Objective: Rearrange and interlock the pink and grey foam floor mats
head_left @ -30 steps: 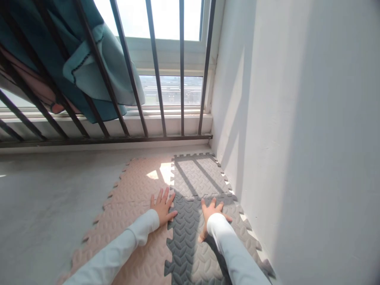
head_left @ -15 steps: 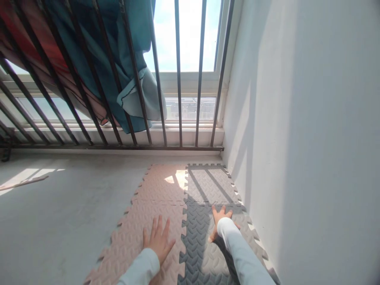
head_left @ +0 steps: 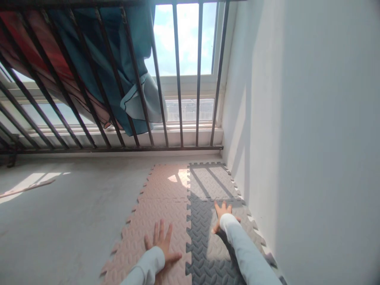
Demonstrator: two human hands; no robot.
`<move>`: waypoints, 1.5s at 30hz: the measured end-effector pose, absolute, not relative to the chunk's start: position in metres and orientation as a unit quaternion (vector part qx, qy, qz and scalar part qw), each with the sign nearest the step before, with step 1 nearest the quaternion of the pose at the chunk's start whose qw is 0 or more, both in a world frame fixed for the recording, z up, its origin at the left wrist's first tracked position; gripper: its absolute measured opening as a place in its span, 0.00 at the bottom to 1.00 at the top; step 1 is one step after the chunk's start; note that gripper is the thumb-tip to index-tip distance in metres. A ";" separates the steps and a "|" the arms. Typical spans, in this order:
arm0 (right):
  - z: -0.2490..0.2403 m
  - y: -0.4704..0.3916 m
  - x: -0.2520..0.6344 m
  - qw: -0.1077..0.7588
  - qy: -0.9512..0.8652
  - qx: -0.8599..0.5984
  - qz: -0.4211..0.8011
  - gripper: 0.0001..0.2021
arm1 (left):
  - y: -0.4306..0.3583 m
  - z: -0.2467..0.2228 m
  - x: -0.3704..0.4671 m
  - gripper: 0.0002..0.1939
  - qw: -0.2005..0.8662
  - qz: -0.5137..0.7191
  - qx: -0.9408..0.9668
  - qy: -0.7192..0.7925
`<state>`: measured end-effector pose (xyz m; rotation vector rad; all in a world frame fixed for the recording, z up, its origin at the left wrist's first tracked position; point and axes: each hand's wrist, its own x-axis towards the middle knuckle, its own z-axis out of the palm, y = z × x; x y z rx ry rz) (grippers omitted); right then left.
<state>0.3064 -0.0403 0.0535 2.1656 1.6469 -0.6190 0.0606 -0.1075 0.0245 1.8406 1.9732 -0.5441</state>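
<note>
Sunlit concrete floor point(head_left: 59, 213) fills a balcony corner where interlocking foam mat tiles lie against a white wall point(head_left: 311, 138). The person's left hand point(head_left: 162, 247) rests palm down on a pink foam tile point(head_left: 154, 225), fingers spread wide and flat, thumb pointing toward the toothed seam just beside it. The right hand point(head_left: 224, 215), also spread with fingers fanned forward, presses on a dark grey foam tile point(head_left: 204, 241) close to where that tile meets a lighter grey tile point(head_left: 210, 182) ahead of it. Both arms wear long white sleeves point(head_left: 246, 257).

Four tiles are visible: two pink on the left, two grey on the right, their jigsaw edges meshed along a central seam. The outer teeth on the pink side stand free against the bare floor.

To seat such tiles well, judging from this view, pressure belongs right over the seams, palms flat, working along each joint so every tooth drops level with its neighbour and no edge lifts. The grey tiles should stay snug to the wall.

Beyond the mats, dark metal window bars point(head_left: 178, 79) rise above a sill, with teal and red cloth point(head_left: 103, 67) draped behind them and bright sky beyond. A thin stick point(head_left: 26, 189) lies on the floor at far left.
</note>
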 end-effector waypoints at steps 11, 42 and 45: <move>0.056 -0.168 0.245 0.018 0.583 0.794 -0.170 0.34 | -0.122 0.050 0.085 0.44 0.113 -0.166 0.698 0.688; 0.057 -0.266 0.197 0.090 0.669 0.721 -0.157 0.36 | -0.230 0.051 0.083 0.33 0.134 -0.118 0.790 0.587; 0.061 -0.268 0.191 0.063 0.663 0.735 -0.129 0.29 | -0.231 0.049 0.083 0.33 0.131 -0.120 0.793 0.583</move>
